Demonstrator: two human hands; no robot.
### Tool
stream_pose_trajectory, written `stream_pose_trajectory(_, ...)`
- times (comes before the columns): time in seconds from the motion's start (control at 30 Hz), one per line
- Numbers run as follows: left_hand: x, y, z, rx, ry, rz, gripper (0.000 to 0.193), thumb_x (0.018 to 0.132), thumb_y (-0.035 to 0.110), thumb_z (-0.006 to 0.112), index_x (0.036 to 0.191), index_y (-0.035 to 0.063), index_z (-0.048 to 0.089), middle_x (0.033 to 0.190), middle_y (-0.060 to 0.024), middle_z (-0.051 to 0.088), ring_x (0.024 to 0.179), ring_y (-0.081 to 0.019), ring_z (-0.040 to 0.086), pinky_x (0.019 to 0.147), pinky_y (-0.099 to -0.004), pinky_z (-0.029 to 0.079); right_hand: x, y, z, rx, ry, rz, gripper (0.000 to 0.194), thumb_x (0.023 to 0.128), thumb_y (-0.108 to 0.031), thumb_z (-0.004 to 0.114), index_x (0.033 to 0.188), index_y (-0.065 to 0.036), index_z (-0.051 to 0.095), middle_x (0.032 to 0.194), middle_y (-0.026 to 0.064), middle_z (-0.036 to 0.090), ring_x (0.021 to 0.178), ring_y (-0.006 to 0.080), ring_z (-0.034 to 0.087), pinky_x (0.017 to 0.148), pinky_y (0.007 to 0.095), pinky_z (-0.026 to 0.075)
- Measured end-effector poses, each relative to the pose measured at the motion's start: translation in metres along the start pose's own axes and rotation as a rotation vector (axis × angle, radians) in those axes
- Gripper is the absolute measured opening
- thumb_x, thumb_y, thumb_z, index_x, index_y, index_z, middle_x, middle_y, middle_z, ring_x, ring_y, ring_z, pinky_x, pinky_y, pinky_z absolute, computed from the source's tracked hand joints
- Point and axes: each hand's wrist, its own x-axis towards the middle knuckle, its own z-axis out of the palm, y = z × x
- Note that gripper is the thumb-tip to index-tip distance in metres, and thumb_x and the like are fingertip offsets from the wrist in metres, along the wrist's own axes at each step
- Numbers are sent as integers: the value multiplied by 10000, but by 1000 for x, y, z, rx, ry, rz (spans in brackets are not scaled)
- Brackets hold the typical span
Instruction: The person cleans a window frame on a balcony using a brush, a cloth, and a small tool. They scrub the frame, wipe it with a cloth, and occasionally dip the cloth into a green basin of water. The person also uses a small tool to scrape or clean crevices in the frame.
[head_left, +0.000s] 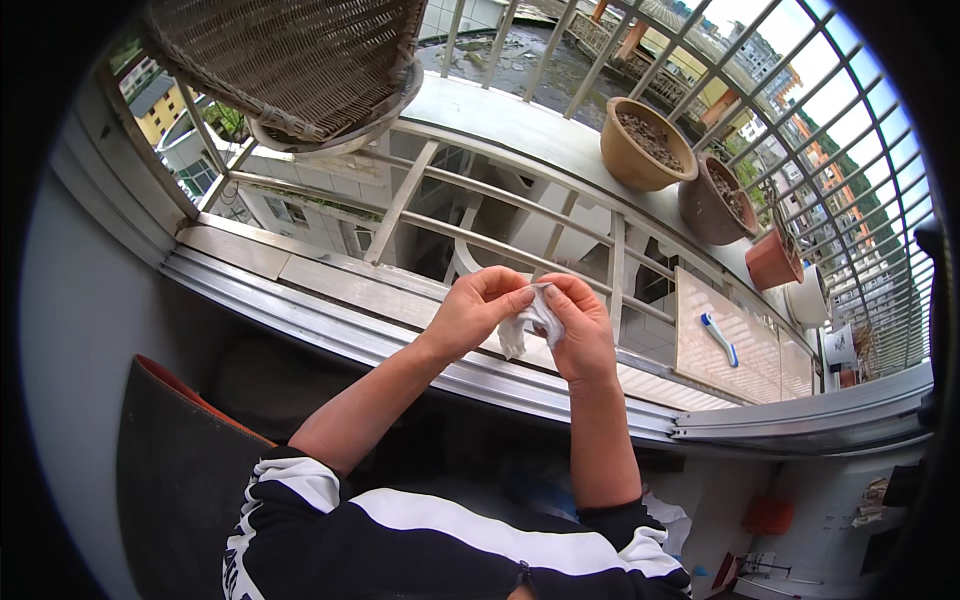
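Note:
Pinched between the thumbs and fingers of both hands is a crumpled white cloth or wipe (516, 334). My left hand (480, 306) grips its upper left edge, and my right hand (579, 324) holds the upper right edge close beside it. The lower part of the cloth hangs loose below my thumbs. Both hands are raised above the window's metal sliding track (405, 367). To the right, a blue-and-white brush or handled tool (720, 340) lies on a tan tile board (690, 330); its working end is not clear.
A woven basket (300, 60) leans in a round basin (390, 124) at upper left. Several plant pots, including a tan one (630, 169) and a brown one (709, 210), line the white ledge (487, 112). Metal bars (589, 64) enclose the outer side. Horizontal rails (517, 199) leave open gaps.

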Motion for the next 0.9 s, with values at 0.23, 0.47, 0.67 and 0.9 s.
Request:
stream_pose_trajectory(0.23, 21, 27, -8, 511, 347, 196, 159, 941, 160, 588, 923, 7, 627, 710, 34, 555, 657, -34, 460, 577, -202, 387, 43, 5, -12, -404, 22, -51, 120, 963, -88, 497, 1003, -9, 579, 890, 38, 622, 781, 94, 596, 677, 253, 514)
stream_pose_trajectory(0.47, 33, 50, -22, 371, 669, 464, 189, 994, 210, 490, 923, 45, 548, 753, 28, 509, 688, -73, 426, 642, -211, 398, 112, -15, -12, -18, 47, 199, 106, 953, -154, 506, 935, -55, 539, 697, 29, 515, 528, 95, 446, 433, 230, 357)
stream_pose_trajectory(0.67, 50, 80, -39, 849, 821, 459, 209, 965, 222, 547, 873, 34, 550, 683, 27, 479, 650, -57, 403, 591, -226, 389, 155, -45, -15, -458, -515, 407, 250, 927, -309, 611, 932, -60, 597, 628, -51, 409, 460, 28, 281, 388, 187, 223)
stream_pose_trajectory(0.9, 52, 100, -55, 439, 590, 52, 164, 905, 212, 633, 922, 53, 596, 740, 41, 558, 676, -61, 483, 622, -238, 417, 179, -63, -25, -498, -998, 494, 413, 913, -453, 585, 933, -46, 652, 577, -78, 416, 475, 29, 370, 401, 187, 306)
